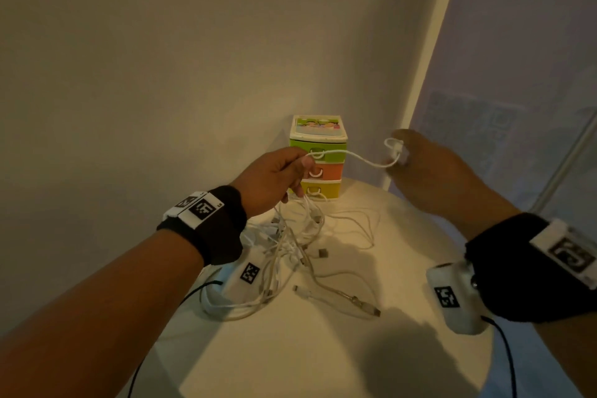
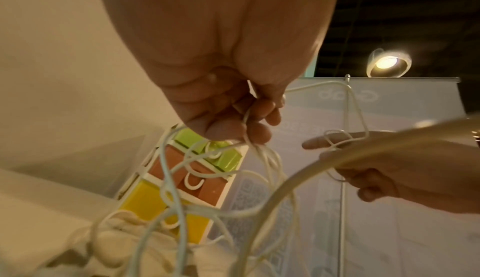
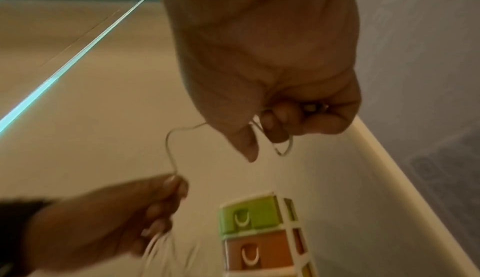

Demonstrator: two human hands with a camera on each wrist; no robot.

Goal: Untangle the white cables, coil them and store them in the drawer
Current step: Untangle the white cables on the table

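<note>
A tangle of white cables lies on the round white table. My left hand is raised above the tangle and grips several strands that hang down from it. One thin white cable runs from that hand to my right hand, which pinches its looped plug end up in front of the small drawer unit. The unit has green, orange and yellow drawers, all closed. In the right wrist view the cable loop hangs from the curled fingers.
The drawer unit stands at the table's far edge, in a corner between a beige wall and a pale banner. Loose plugs lie on the table near the tangle. A ceiling lamp shines overhead.
</note>
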